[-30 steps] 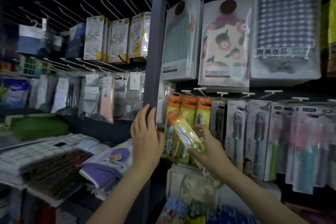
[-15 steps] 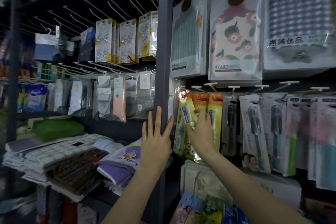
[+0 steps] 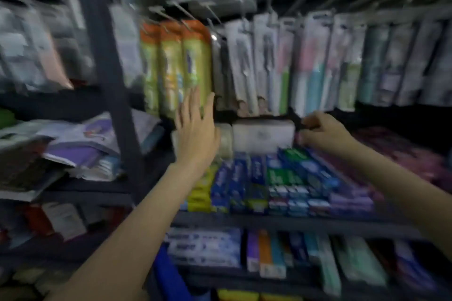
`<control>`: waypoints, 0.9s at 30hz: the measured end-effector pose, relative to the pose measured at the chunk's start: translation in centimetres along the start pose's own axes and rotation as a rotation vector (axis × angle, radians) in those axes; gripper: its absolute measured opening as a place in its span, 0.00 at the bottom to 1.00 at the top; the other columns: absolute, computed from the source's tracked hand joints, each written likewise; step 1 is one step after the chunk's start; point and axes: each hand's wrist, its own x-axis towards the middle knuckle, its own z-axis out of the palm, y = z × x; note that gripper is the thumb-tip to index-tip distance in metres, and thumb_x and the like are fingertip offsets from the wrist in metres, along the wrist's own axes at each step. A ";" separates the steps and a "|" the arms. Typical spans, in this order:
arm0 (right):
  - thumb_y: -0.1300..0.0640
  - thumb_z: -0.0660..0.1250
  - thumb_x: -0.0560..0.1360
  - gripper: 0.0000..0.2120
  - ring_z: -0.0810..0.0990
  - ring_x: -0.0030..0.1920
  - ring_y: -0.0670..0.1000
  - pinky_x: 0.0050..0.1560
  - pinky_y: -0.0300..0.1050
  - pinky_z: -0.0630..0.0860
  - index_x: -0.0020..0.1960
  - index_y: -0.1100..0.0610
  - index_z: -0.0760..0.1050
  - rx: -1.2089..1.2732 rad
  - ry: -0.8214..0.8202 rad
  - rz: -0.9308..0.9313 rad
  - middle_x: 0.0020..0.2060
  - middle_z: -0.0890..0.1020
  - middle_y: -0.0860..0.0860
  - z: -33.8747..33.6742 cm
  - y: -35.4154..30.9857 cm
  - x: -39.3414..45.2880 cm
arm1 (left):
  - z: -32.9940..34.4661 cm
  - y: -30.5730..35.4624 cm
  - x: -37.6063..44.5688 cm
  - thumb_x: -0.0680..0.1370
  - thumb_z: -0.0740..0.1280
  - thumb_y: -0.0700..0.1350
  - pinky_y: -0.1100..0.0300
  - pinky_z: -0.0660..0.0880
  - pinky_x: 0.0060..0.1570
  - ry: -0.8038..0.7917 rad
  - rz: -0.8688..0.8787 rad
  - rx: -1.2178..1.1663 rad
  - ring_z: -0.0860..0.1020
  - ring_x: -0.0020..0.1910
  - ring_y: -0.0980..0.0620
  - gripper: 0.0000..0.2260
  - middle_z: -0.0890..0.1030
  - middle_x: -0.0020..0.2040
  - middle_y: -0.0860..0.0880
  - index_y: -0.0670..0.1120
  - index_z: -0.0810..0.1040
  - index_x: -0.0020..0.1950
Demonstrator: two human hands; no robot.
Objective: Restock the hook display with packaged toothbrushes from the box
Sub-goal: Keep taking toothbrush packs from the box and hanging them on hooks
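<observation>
**A:** Item one, the hands. What was recorded?

**B:** Left hand: raised, fingers straight and spread, its grip empty. Fingertips lay over the lower edge of the orange-topped toothbrush packs; whether they touched, the blur did not let me tell. Right hand: fingers curled inward, low and to the right, in front of a white box on the shelf. Nothing could be made out in that grip, but the blur left it uncertain.

**A:** Item two, the task stock?

**B:** Three orange-topped packs with yellow-green bodies, hanging side by side on hooks, just right of the dark upright post. Further right on the same row, more hanging toothbrush packs: dark, pink, teal and green handles in clear-and-white cards.

**A:** Item three, the shelves?

**B:** Upper shelf: toothpaste cartons lying flat in rows, blue, green, yellow and purple, directly under both forearms. Lower shelf: more cartons, white-blue, orange and teal.

**A:** Left of the post?

**B:** Hanging clear packets above, and a slumped stack of folded purple and white packaged goods below. The whole view was motion-blurred; print was illegible.
</observation>
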 end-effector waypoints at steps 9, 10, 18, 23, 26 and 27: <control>0.69 0.65 0.73 0.02 0.76 0.36 0.54 0.36 0.45 0.73 0.45 0.65 0.76 -0.099 -0.121 0.473 0.39 0.77 0.59 -11.1 25.7 -14.6 | 13.0 21.3 -16.2 0.69 0.60 0.41 0.44 0.73 0.54 -0.338 0.376 -0.325 0.67 0.61 0.41 0.20 0.73 0.63 0.38 0.40 0.71 0.62; 0.70 0.65 0.73 0.04 0.77 0.31 0.51 0.33 0.42 0.73 0.43 0.63 0.77 -0.072 -0.161 0.535 0.35 0.78 0.58 -11.9 28.3 -16.5 | 14.0 23.3 -18.2 0.71 0.63 0.40 0.45 0.72 0.57 -0.459 0.405 -0.328 0.68 0.63 0.40 0.21 0.71 0.65 0.39 0.40 0.70 0.64; 0.58 0.71 0.72 0.19 0.74 0.53 0.51 0.57 0.44 0.73 0.60 0.55 0.69 -0.112 -0.529 0.762 0.50 0.74 0.51 -10.2 44.8 -29.9 | 18.8 33.6 -31.8 0.80 0.55 0.42 0.54 0.49 0.73 -1.338 0.492 -0.374 0.43 0.76 0.54 0.29 0.41 0.77 0.55 0.50 0.43 0.77; 0.53 0.72 0.71 0.36 0.72 0.63 0.58 0.57 0.46 0.70 0.74 0.55 0.58 -0.148 -0.589 0.570 0.63 0.72 0.59 -7.0 47.6 -29.6 | 20.0 36.4 -33.9 0.81 0.54 0.37 0.63 0.45 0.73 -1.547 0.356 -0.470 0.43 0.75 0.56 0.27 0.44 0.77 0.52 0.47 0.46 0.77; 0.56 0.71 0.72 0.33 0.75 0.57 0.59 0.56 0.50 0.70 0.71 0.59 0.61 -0.042 -0.561 0.585 0.58 0.74 0.60 -4.3 48.5 -27.8 | 20.2 36.3 -33.9 0.80 0.54 0.36 0.62 0.46 0.73 -1.511 0.319 -0.448 0.43 0.75 0.57 0.27 0.47 0.77 0.53 0.47 0.48 0.77; 0.55 0.71 0.72 0.31 0.76 0.56 0.59 0.55 0.49 0.71 0.70 0.59 0.62 -0.014 -0.571 0.603 0.56 0.75 0.60 -3.4 48.6 -27.4 | 20.1 36.2 -34.0 0.80 0.55 0.36 0.61 0.46 0.73 -1.503 0.313 -0.444 0.43 0.75 0.57 0.27 0.47 0.77 0.53 0.48 0.48 0.77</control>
